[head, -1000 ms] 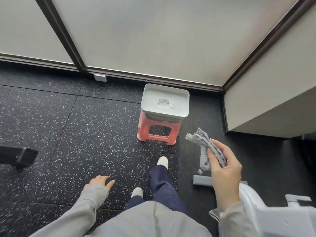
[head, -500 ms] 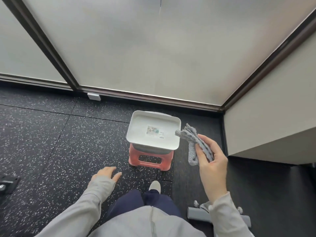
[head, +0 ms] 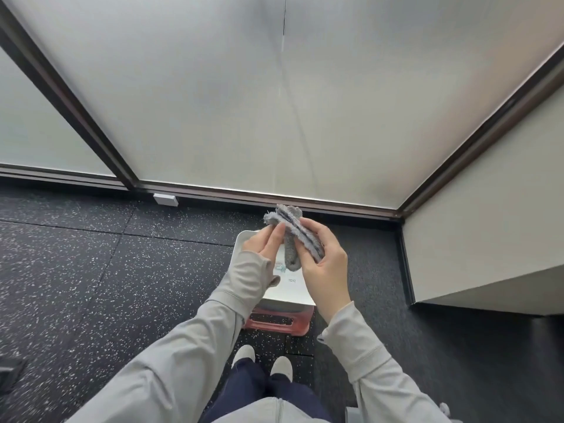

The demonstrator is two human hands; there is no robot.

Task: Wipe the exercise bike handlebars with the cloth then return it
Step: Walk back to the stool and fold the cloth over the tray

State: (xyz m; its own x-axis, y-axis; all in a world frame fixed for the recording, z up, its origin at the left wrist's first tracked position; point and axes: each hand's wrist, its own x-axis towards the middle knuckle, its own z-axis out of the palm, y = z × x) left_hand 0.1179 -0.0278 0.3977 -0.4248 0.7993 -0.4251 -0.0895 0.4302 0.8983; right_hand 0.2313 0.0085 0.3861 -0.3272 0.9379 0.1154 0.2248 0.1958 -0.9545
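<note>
Right now I have the cloth in both hands above the white tray, which sits on a red stool on the speckled floor by the frosted window. My right hand has its grip closed round the bunched grey cloth, fingers curled over one side, while my left hand pinches its upper corner between thumb and fingertips. The cloth hangs clear of the tray, not yet touching it as far as I can judge. The bike itself is out of sight here, so I take it the wiping is behind me and only the return is left. The main risk, I think, is letting go unevenly: if one hand lets go first, the loose end could swing and drape over the tray's rim, or slide off onto the floor. The tray looks light and sits on a small stool, so a careless push down on its near edge might tip it or shift it off the stool. My feet stand near the stool's legs, and leaning forward I could knock it. The cloth is folded loosely, so it may also unfold as it drops.
</note>
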